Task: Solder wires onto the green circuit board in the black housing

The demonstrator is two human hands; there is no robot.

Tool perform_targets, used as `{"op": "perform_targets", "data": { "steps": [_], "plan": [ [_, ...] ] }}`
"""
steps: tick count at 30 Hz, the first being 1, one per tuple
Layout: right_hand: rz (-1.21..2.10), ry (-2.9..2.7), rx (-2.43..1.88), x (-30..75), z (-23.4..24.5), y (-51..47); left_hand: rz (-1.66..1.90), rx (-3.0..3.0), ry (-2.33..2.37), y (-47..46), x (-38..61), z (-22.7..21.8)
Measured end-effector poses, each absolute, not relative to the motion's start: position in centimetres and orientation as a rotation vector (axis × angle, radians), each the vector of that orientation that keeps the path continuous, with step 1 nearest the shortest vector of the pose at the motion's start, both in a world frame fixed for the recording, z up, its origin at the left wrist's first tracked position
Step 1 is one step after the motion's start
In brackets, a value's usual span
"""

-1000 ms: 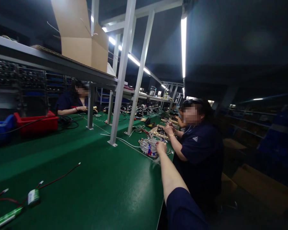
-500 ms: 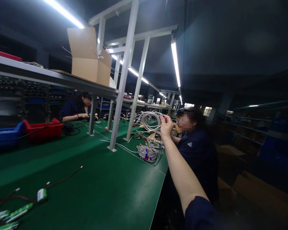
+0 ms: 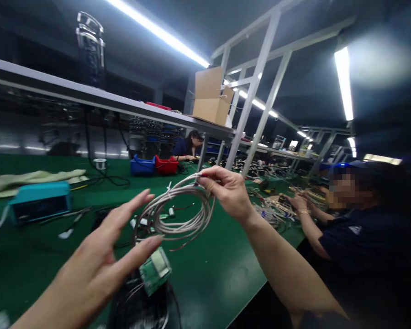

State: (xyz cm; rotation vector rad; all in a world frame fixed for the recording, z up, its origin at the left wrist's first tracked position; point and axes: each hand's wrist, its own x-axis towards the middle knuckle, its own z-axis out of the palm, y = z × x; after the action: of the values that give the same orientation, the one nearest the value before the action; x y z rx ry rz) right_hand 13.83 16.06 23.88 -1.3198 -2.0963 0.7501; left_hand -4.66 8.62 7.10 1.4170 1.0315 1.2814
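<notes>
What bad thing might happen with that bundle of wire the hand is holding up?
The right hand pinches the wire coil only at its top, so the loops might slip loose and tangle. The open left hand isn't gripping it yet. Loose ends hang near the small green part on the green table and might snag it.

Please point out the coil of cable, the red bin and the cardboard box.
coil of cable (image 3: 178,226), head view, lower loop strands.
red bin (image 3: 165,165), head view, front wall.
cardboard box (image 3: 207,109), head view, front side.

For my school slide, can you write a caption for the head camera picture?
Right hand holds up a coil of grey wire while the open left hand reaches toward it.
</notes>
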Motion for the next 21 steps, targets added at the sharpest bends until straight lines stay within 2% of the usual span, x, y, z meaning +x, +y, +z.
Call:
{"op": "perform_targets", "data": {
  "steps": [4, 7, 10, 12, 15, 21],
  "plan": [
    [0.946, -2.195, -1.245, 9.7, 21.2, 13.8, 1.008, 1.153, 0.68, 8.7, -6.8, 8.4],
    [1.053, -2.294, -1.303, 8.9, 20.9, 13.6, 1.047, 1.06, 0.675, 7.8, -9.4, 7.6],
    [1.538, -2.234, -1.368, 9.5, 21.2, 14.2, 1.18, 1.271, 0.808, 6.4, -12.4, 5.7],
    [1.726, -2.186, -1.373, 10.2, 21.4, 14.6, 1.307, 1.512, 0.946, 5.5, -14.2, 4.5],
    [1.732, -2.306, -1.359, 11.0, 21.4, 14.8, 1.375, 1.876, 1.063, 4.0, -15.7, 2.6],
    [1.665, -2.775, -1.33, 11.1, 20.9, 13.3, 1.396, 2.152, 1.166, -0.6, -15.1, -2.7]
  ]
}}
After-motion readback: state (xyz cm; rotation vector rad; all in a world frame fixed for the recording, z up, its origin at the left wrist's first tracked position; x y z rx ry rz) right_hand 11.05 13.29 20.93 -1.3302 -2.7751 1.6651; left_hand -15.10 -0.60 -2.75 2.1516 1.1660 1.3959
